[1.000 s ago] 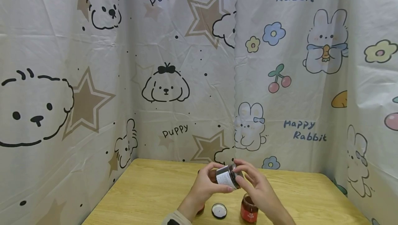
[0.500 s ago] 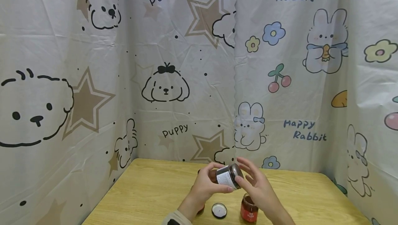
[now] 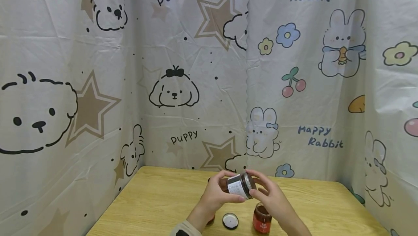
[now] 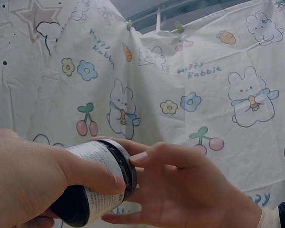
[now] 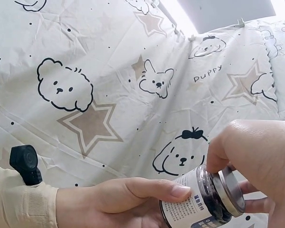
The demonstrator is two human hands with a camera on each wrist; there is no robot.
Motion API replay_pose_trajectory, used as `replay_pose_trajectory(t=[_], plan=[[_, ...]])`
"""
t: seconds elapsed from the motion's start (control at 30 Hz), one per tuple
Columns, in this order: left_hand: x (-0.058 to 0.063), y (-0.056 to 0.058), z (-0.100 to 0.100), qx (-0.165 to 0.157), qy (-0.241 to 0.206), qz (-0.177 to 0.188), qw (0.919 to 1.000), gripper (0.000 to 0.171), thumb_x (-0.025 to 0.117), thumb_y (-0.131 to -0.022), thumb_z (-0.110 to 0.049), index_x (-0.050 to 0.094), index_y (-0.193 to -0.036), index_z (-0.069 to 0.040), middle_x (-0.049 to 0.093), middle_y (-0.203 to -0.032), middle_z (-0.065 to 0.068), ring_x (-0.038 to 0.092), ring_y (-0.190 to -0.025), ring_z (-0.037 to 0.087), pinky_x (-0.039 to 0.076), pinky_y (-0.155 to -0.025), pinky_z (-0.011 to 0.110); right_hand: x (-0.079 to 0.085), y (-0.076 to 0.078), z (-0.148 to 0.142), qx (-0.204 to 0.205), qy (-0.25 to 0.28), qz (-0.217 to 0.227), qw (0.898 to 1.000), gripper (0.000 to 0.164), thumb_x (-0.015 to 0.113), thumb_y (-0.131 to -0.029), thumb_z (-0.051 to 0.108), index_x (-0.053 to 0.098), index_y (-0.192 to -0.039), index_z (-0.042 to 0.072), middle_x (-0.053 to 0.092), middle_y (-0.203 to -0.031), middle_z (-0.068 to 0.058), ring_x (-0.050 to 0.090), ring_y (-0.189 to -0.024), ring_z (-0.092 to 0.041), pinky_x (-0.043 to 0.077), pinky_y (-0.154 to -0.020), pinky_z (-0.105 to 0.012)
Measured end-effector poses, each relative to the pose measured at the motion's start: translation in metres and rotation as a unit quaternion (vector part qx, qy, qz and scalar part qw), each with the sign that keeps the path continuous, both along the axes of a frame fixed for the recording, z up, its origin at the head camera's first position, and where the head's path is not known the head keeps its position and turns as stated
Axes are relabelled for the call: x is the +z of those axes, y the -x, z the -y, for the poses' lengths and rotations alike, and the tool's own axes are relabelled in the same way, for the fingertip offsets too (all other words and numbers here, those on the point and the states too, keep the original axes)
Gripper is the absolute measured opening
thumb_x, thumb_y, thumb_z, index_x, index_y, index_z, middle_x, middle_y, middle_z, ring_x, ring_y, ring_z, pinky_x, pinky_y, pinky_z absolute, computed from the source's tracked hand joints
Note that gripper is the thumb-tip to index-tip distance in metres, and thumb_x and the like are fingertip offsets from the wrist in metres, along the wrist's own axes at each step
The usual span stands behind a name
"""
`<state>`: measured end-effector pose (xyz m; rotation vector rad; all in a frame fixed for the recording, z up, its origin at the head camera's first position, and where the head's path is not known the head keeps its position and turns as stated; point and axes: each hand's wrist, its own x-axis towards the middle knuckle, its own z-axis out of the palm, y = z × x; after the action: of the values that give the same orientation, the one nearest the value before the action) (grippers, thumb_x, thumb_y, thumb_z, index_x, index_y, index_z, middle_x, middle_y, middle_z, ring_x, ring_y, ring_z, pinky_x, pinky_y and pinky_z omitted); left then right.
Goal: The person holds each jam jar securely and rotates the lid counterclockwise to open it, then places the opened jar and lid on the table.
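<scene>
White-labelled jar (image 3: 236, 186), tilted, gripped round body between fingers and thumb of left hand (image 3: 213, 191). Pinched at metal lid (image 3: 249, 181) by fingertips of right hand (image 3: 271, 197). Below right thumb, open red-labelled jar (image 3: 262, 223); below left thumb, loose lid (image 3: 230, 221).

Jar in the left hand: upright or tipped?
Tipped: in the head view the jar slants sideways in the left hand, its lid facing the right hand.

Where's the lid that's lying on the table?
In the head view, the lid lies on the table near the bottom edge, just right of the middle. It's left of the red-labelled jar and below the tilted jar.
</scene>
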<state>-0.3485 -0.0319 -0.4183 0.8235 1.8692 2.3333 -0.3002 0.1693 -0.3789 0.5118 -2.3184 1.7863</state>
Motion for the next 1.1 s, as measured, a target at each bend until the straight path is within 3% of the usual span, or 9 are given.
replay_pose_trajectory(t=[0.23,0.4,0.5,0.57,0.67,0.73,0.97,1.1], plan=[[-0.0009,0.0015,0.0001,-0.007,-0.005,0.000,1.0000,0.057,0.088,-0.072,0.006,0.064,-0.123,-0.002,0.072,-0.103,0.017,0.071,-0.087,0.026,0.061,-0.071,0.036,0.0001,-0.0002,-0.0015,0.029,0.006,-0.018,0.999,0.060,0.062,-0.087,-0.008,0.058,-0.144,0.012,0.047,-0.155,-0.016,0.036,-0.146,-0.043,0.021,-0.112,-0.074],[-0.0009,0.0015,0.0004,-0.006,-0.002,0.001,1.0000,0.057,0.089,-0.073,0.004,0.063,-0.123,-0.003,0.073,-0.102,0.017,0.071,-0.086,0.025,0.061,-0.070,0.035,-0.0003,-0.0016,-0.0020,0.027,0.004,-0.032,0.999,0.053,0.064,-0.090,-0.004,0.061,-0.141,0.011,0.034,-0.162,-0.015,0.029,-0.147,-0.047,0.019,-0.110,-0.076],[-0.0010,0.0015,0.0002,-0.005,-0.002,0.000,1.0000,0.057,0.089,-0.073,0.003,0.063,-0.123,-0.002,0.073,-0.102,0.016,0.071,-0.085,0.025,0.061,-0.069,0.035,-0.0003,-0.0021,0.0000,0.004,0.000,-0.025,1.000,0.041,0.068,-0.097,0.009,0.063,-0.137,0.014,0.041,-0.155,-0.013,0.044,-0.138,-0.045,0.030,-0.109,-0.072],[-0.0012,0.0015,-0.0001,-0.005,-0.004,0.000,1.0000,0.057,0.089,-0.072,0.004,0.063,-0.123,-0.002,0.073,-0.102,0.016,0.071,-0.086,0.025,0.061,-0.069,0.035,-0.0004,-0.0015,0.0022,-0.008,0.003,-0.012,1.000,0.036,0.070,-0.100,0.018,0.064,-0.135,0.015,0.048,-0.147,-0.012,0.054,-0.126,-0.039,0.043,-0.104,-0.063],[-0.0011,0.0013,-0.0003,-0.008,-0.006,-0.002,0.9999,0.058,0.089,-0.072,0.005,0.063,-0.123,-0.002,0.073,-0.104,0.016,0.071,-0.088,0.026,0.061,-0.071,0.036,-0.0005,-0.0003,0.0047,-0.014,0.013,0.006,1.000,0.032,0.069,-0.101,0.023,0.065,-0.132,0.016,0.054,-0.138,-0.012,0.062,-0.113,-0.031,0.054,-0.092,-0.048],[-0.0011,0.0010,-0.0002,-0.008,-0.005,-0.003,0.9999,0.057,0.090,-0.072,0.005,0.063,-0.123,-0.002,0.073,-0.105,0.016,0.070,-0.089,0.026,0.061,-0.072,0.036,-0.0009,0.0001,0.0051,-0.013,0.017,0.010,1.000,0.031,0.069,-0.101,0.022,0.065,-0.131,0.015,0.055,-0.138,-0.013,0.063,-0.111,-0.031,0.056,-0.087,-0.044],[-0.0027,0.0016,0.0007,-0.002,-0.005,-0.002,1.0000,0.058,0.089,-0.071,0.007,0.063,-0.122,-0.001,0.072,-0.103,0.015,0.070,-0.087,0.024,0.060,-0.071,0.034,-0.0015,-0.0014,0.0047,-0.001,0.018,-0.012,1.000,0.030,0.073,-0.098,0.019,0.066,-0.128,0.013,0.057,-0.142,-0.014,0.056,-0.128,-0.041,0.053,-0.095,-0.055],[-0.0017,0.0016,0.0013,-0.002,-0.004,-0.001,1.0000,0.056,0.089,-0.072,0.005,0.063,-0.121,-0.001,0.072,-0.102,0.016,0.070,-0.086,0.024,0.061,-0.070,0.034,-0.0007,-0.0026,0.0030,0.012,0.018,-0.017,1.000,0.040,0.073,-0.098,0.015,0.061,-0.136,0.015,0.052,-0.149,-0.016,0.048,-0.136,-0.046,0.047,-0.100,-0.062]])
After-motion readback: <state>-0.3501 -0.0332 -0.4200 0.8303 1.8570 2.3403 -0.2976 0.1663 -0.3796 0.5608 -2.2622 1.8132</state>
